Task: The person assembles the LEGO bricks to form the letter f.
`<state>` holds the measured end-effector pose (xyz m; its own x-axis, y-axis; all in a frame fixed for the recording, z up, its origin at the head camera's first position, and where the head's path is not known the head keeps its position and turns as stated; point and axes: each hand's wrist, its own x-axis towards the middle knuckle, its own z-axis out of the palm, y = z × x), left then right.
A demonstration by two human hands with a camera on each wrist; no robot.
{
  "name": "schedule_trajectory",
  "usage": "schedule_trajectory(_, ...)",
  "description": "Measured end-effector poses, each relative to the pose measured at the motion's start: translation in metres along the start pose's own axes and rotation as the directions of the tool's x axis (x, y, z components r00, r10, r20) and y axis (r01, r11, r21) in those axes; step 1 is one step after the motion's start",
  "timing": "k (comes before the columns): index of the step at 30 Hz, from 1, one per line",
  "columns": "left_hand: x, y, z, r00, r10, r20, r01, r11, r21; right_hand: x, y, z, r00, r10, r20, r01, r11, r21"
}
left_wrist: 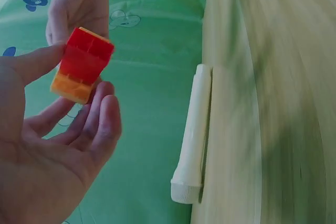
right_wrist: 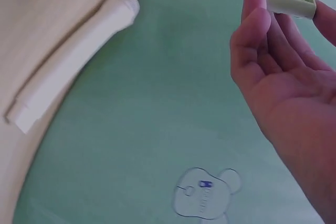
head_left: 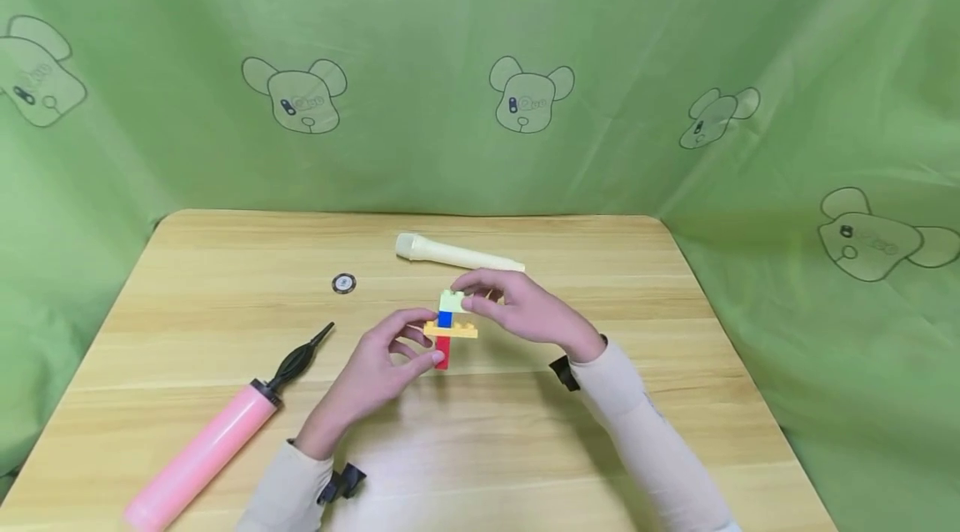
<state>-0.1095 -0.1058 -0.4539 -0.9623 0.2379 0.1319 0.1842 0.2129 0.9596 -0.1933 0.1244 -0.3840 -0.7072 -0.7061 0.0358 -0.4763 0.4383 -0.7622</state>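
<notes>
Both hands hold a small stack of toy building bricks above the table. At its bottom is a red brick (head_left: 442, 354), pinched by my left hand (head_left: 378, 365) between thumb and fingers. Over that lies a long orange brick (head_left: 463, 333), then a blue brick (head_left: 445, 319). A pale green brick (head_left: 450, 300) tops the stack, sticking out toward my right hand (head_left: 528, 307), whose thumb and fingers pinch it. From below, the right wrist view shows the green brick's hollow underside (right_wrist: 289, 1) against the blue one. In the left wrist view the red brick (left_wrist: 86, 53) hides the upper bricks.
A cream microphone (head_left: 461, 253) lies behind the hands on the wooden table (head_left: 600, 449). To the left are a round black-rimmed chip (head_left: 344, 283) and a pink hand pump (head_left: 206, 453) with a black nozzle. Green curtains (head_left: 420, 157) surround the table's back and sides.
</notes>
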Motion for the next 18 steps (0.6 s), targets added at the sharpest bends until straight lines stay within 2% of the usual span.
schedule_trajectory(4,0.0,-0.004,0.001,1.0,-0.004,0.022,0.002,0.997,0.083,0.003,0.017,0.007,0.999,0.035,0.04,-0.037,0.998,0.053)
schedule_trajectory(7,0.001,-0.009,0.003,1.0,0.007,0.019,-0.011,0.984,0.18,0.004,0.029,0.014,0.997,0.061,0.055,-0.065,0.995,0.074)
schedule_trajectory(9,0.002,-0.013,0.004,1.0,0.01,0.013,-0.013,0.965,0.261,0.005,0.035,0.02,0.994,0.082,0.066,-0.086,0.994,0.072)
schedule_trajectory(12,0.003,-0.018,0.006,1.0,0.007,0.013,-0.012,0.922,0.388,0.007,0.043,0.03,0.99,0.106,0.097,-0.111,0.992,0.052)
schedule_trajectory(15,0.003,-0.022,0.008,1.0,-0.003,0.025,-0.009,0.885,0.465,0.009,0.047,0.039,0.987,0.109,0.118,-0.112,0.994,0.018)
schedule_trajectory(18,0.003,-0.025,0.01,0.999,-0.022,0.033,0.004,0.878,0.478,0.01,0.049,0.046,0.986,0.11,0.126,-0.109,0.994,-0.016)
